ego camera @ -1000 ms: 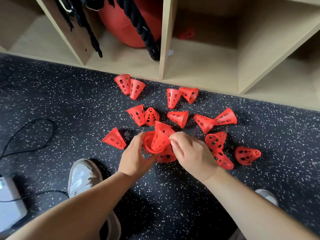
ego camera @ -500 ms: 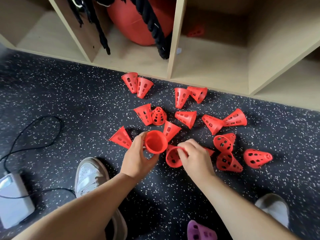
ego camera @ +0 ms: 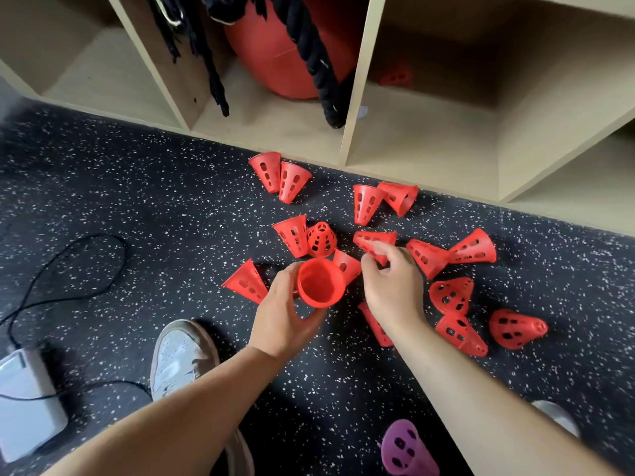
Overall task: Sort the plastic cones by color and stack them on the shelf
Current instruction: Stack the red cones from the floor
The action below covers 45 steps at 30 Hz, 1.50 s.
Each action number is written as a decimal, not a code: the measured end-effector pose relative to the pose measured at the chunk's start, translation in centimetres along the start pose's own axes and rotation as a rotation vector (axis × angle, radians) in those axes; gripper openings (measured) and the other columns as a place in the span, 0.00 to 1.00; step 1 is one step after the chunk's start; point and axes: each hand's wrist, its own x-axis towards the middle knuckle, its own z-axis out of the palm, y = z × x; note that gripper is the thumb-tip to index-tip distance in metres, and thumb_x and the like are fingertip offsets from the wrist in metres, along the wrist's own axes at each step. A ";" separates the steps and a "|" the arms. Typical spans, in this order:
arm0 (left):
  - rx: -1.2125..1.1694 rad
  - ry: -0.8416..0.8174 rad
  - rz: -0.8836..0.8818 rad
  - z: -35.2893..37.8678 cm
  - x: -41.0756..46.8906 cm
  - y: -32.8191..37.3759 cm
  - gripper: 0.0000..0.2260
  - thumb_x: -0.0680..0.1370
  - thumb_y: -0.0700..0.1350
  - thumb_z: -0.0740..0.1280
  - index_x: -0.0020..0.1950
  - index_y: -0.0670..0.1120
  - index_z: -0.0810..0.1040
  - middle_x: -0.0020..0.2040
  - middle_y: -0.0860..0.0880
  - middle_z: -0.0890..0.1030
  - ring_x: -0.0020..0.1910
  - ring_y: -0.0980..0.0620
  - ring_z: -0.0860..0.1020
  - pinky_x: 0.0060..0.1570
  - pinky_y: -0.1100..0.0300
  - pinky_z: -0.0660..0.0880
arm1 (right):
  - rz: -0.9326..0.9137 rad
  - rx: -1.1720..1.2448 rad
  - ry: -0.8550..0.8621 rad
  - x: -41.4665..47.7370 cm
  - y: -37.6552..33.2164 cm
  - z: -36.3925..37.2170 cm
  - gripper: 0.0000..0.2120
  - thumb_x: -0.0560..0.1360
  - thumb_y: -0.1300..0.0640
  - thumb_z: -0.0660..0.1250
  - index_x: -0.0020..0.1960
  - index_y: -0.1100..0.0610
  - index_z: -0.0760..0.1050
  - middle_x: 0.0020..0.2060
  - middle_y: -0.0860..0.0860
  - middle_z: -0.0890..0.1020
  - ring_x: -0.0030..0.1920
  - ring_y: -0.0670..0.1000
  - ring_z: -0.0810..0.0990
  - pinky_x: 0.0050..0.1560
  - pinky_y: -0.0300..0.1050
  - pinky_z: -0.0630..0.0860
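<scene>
Lying nearest, bottom right of frame, is 1 purple cone (ego camera: 409, 448), perforated w/ oval holes. A white shoe (ego camera: 182, 359) sits lower left, w/ a grey box (ego camera: 27, 403) and black cable (ego camera: 68, 269) at the left edge.

Mid-frame, the left hand (ego camera: 285, 317) grasps the held red cone (ego camera: 321, 285), its wide mouth facing the camera. The right hand (ego camera: 391, 290) is just beside it, fingers curled at a lying red cone (ego camera: 372, 239); blur hides whether they pinch it. The right forearm covers most of a half-hidden cone (ego camera: 376, 326).

The scattered cones (ego camera: 476, 249) are the same red plastic, tapered and holed, mostly on their sides on the speckled floor (ego camera: 137, 201).

Further up, the wooden shelf (ego camera: 429, 139) holds a red ball (ego camera: 275, 56), a black rope (ego camera: 309, 46) and, in the next compartment to the right, a shadowed cone (ego camera: 395, 76).

Count: 15 red on floor, 1 in hand, 1 on shelf, 1 purple.
</scene>
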 end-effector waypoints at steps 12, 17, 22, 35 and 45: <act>0.012 0.002 -0.091 -0.3 0.2 -1.3 0.30 0.69 0.50 0.77 0.68 0.56 0.69 0.59 0.59 0.77 0.58 0.58 0.78 0.57 0.52 0.77 | -0.619 0.169 0.202 -0.7 -0.2 -0.8 0.03 0.77 0.67 0.70 0.51 0.63 0.80 0.47 0.53 0.81 0.44 0.48 0.80 0.45 0.32 0.75; -0.030 0.012 -0.067 -0.1 0.3 -0.8 0.29 0.70 0.50 0.77 0.68 0.56 0.69 0.58 0.58 0.78 0.56 0.57 0.79 0.54 0.52 0.78 | -0.850 0.029 -0.126 -1.7 -0.5 -0.4 0.10 0.77 0.58 0.69 0.57 0.61 0.81 0.54 0.52 0.79 0.43 0.43 0.77 0.42 0.34 0.76; -0.023 0.051 -0.090 -0.8 0.3 -0.6 0.27 0.70 0.49 0.77 0.66 0.55 0.70 0.58 0.60 0.76 0.56 0.61 0.77 0.55 0.58 0.77 | -0.426 0.075 0.049 0.4 -0.7 0.9 0.13 0.77 0.61 0.67 0.61 0.56 0.76 0.57 0.46 0.75 0.40 0.45 0.77 0.43 0.36 0.74; -0.012 0.055 -0.148 -1.6 0.4 -1.6 0.26 0.71 0.49 0.76 0.65 0.57 0.71 0.59 0.60 0.77 0.57 0.60 0.77 0.56 0.55 0.77 | -0.258 -0.394 -0.232 6.0 -3.6 5.3 0.13 0.74 0.49 0.73 0.53 0.54 0.76 0.55 0.48 0.75 0.51 0.53 0.78 0.46 0.44 0.69; -0.005 0.030 -0.120 -1.4 0.4 -1.5 0.26 0.70 0.47 0.77 0.65 0.55 0.72 0.58 0.60 0.77 0.56 0.62 0.77 0.52 0.69 0.72 | -0.318 -0.788 -0.403 1.6 -1.3 4.1 0.42 0.70 0.57 0.75 0.75 0.51 0.52 0.56 0.55 0.78 0.56 0.59 0.79 0.47 0.49 0.74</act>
